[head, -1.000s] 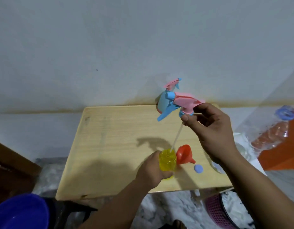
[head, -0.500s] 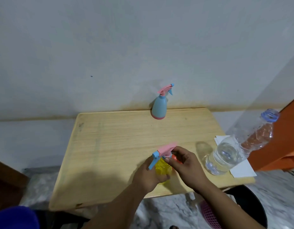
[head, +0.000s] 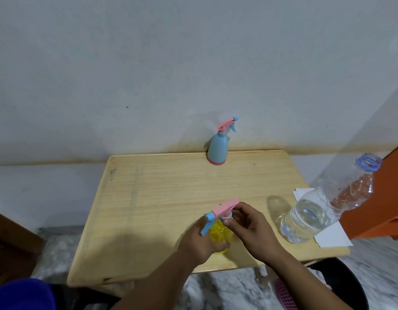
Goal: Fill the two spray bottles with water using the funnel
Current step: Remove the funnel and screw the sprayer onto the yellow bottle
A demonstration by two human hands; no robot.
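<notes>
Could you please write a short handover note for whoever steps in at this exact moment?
Left hand: grips the yellow spray bottle, upright near the front edge of the wooden table.
Right hand: fingers pinch the collar under the pink and blue spray head, which sits on that bottle's neck.
Blue spray bottle: upright at the table's back edge, head on.
Clear water bottle: uncapped, at the right edge, partly full.
Funnel: not visible.
Done: apparently the yellow bottle's filling; fill levels are unclear.
Left: finish tightening the head, check the blue bottle.
</notes>
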